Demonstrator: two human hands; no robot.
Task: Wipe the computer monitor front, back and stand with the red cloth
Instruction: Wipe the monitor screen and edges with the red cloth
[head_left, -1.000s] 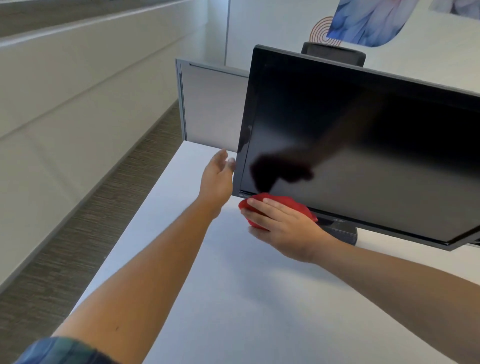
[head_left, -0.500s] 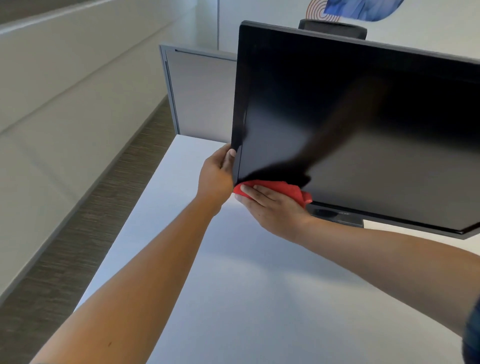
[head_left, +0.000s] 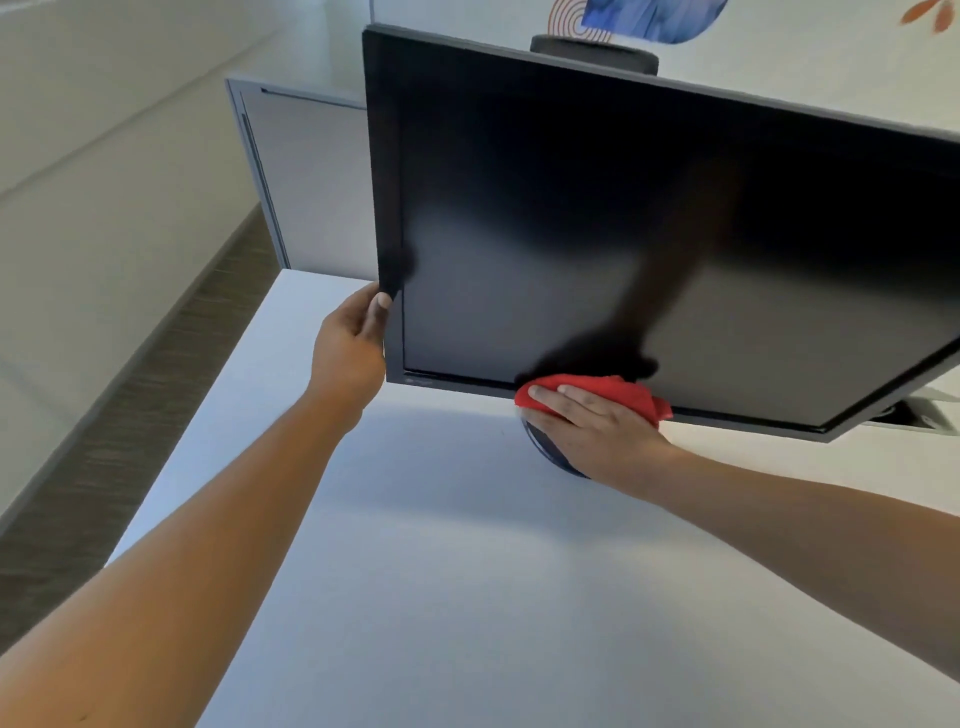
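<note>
"Where was the red cloth (head_left: 613, 392), from the head camera?"

"Low on the monitor (head_left: 623, 234), against the bottom bezel near its middle, under the right hand (head_left: 592, 421). The fingers lay straight and flat, pressing the cloth to the frame rather than curling round it."

"And the left hand (head_left: 353, 343)?"

"It gripped the monitor's left edge, low down. The thumb was on the front bezel and the other fingers were behind, out of sight."

"What worried you?"

"A quick stroke could carry that flat hand off the cloth and smear bare skin across the glass. A hard push might also swivel the screen on its stand (head_left: 545, 452), just visible beneath the right hand on the white desk (head_left: 467, 571), if the left grip slackened."
</note>
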